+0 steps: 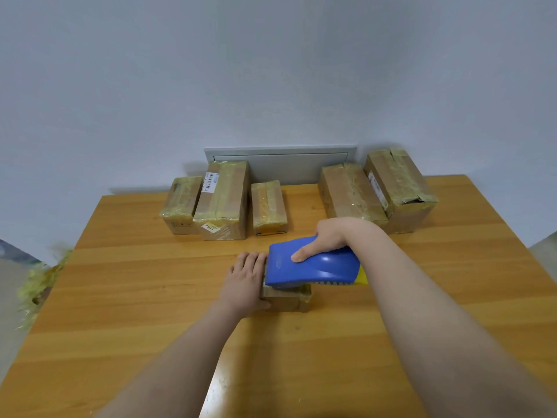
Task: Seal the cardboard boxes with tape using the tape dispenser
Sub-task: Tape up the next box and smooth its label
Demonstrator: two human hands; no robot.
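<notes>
A wooden table (150, 297) is placed in front of a plain pale wall (271, 70). A flat grey panel (286, 167) is fixed low on the wall behind it.

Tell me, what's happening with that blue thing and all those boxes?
A person is taping a small box shut on a wooden table. The right hand grips the blue tape dispenser and presses it on top of the box. The left hand holds the box steady from its left side. Five taped boxes stand in a row at the table's far edge.
</notes>
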